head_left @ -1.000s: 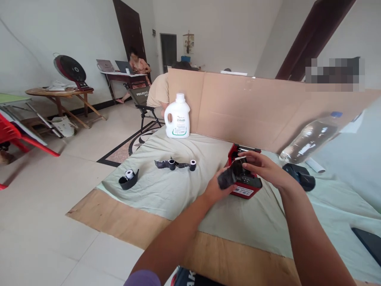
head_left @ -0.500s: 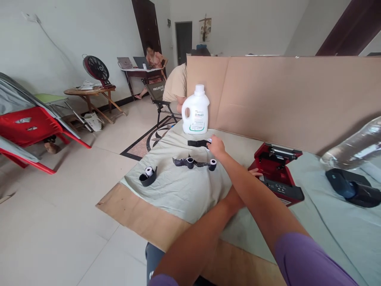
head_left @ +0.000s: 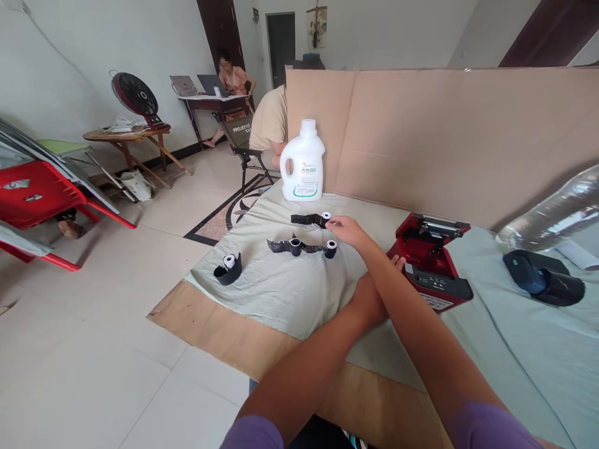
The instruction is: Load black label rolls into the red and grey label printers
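My right hand [head_left: 349, 231] is at the right side of a roll of black ribbon [head_left: 309, 219] with a white core, its loose end stretched to the left on the cloth. The fingertips are beside the core, the fingers loosely extended. Crossed under the right forearm, my left hand [head_left: 397, 263] has its fingers stretched against the left side of a red and black label printer [head_left: 440, 277], whose lid stands up. The right forearm hides part of that hand. Nearer me lie another partly unrolled black ribbon [head_left: 296, 247] and, at the left, a curled ribbon [head_left: 228, 271].
Behind the ribbons stands a white detergent jug [head_left: 304, 165] before a cardboard panel [head_left: 421, 137]. A dark device [head_left: 543, 277] and a shiny plastic-wrapped bundle [head_left: 552, 215] lie at right. Beyond are a seated person [head_left: 269, 125], a fan [head_left: 138, 96] and a red folding chair [head_left: 37, 196].
My right hand has let go of the far ribbon roll and drawn slightly right, uncovering its white core. My left hand stays at the printer. The view has shifted a little.
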### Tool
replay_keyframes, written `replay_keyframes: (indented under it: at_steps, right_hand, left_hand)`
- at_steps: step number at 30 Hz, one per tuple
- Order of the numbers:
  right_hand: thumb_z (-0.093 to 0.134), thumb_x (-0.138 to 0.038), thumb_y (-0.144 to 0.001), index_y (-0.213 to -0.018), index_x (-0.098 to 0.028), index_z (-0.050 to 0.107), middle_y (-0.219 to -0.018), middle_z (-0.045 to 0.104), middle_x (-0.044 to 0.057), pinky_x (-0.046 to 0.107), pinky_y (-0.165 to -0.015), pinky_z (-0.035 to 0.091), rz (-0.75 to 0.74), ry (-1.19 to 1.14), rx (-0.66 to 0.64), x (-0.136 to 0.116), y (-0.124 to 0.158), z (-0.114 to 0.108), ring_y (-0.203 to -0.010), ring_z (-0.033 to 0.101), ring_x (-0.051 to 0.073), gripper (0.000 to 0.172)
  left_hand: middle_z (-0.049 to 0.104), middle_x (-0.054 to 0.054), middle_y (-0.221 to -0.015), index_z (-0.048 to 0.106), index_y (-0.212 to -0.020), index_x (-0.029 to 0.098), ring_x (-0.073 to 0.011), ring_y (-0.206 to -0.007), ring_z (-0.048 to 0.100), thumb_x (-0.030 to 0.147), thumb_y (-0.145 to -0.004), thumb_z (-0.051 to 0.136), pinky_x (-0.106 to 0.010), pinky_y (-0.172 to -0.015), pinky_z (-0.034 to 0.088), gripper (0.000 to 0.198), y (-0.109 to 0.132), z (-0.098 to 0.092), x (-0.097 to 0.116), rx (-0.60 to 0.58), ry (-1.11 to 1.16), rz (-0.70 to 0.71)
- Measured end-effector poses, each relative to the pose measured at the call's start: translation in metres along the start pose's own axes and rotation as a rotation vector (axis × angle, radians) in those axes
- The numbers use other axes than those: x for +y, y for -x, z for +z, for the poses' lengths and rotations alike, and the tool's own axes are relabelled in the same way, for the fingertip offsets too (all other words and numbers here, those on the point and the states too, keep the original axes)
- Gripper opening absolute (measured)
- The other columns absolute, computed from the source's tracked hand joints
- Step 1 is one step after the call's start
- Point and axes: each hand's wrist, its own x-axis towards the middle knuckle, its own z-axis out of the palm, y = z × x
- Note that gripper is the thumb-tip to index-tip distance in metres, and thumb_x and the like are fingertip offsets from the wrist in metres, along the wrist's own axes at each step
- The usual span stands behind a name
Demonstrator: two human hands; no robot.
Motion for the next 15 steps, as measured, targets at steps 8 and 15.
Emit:
replay_keyframes:
  at_steps: [8, 15]
  right_hand:
    - [0.058, -0.021, -0.078, -0.097, -0.023, 0.075, -0.096, 0.075, 0.002, 0.031, -0.081, 0.051, -0.071, -0.055, -0.252, 0.019, 0.027, 0.0, -0.084, 0.065, 0.021, 0.026]
    - [0.069, -0.019, -0.07, -0.083, -0.02, 0.071, -0.093, 0.074, -0.001, 0.029, -0.086, 0.049, -0.16, -0.027, -0.276, 0.02, 0.025, 0.002, -0.093, 0.066, 0.021, 0.013]
  left_hand:
    - [0.022, -0.017, -0.167, -0.001, -0.163, 0.016, -0.033, -0.154, 0.025, 0.046, -0.092, 0.061, -0.054, -0.125, 0.022, 0.098, 0.003, 0.011, 0.009, 0.037, -0.182, -0.006]
    - [0.024, -0.014, -0.167, -0.001, -0.163, 0.02, -0.0361, -0.153, 0.027, 0.048, -0.092, 0.059, -0.054, -0.123, 0.027, 0.097, 0.004, 0.011, 0.007, 0.044, -0.158, 0.012]
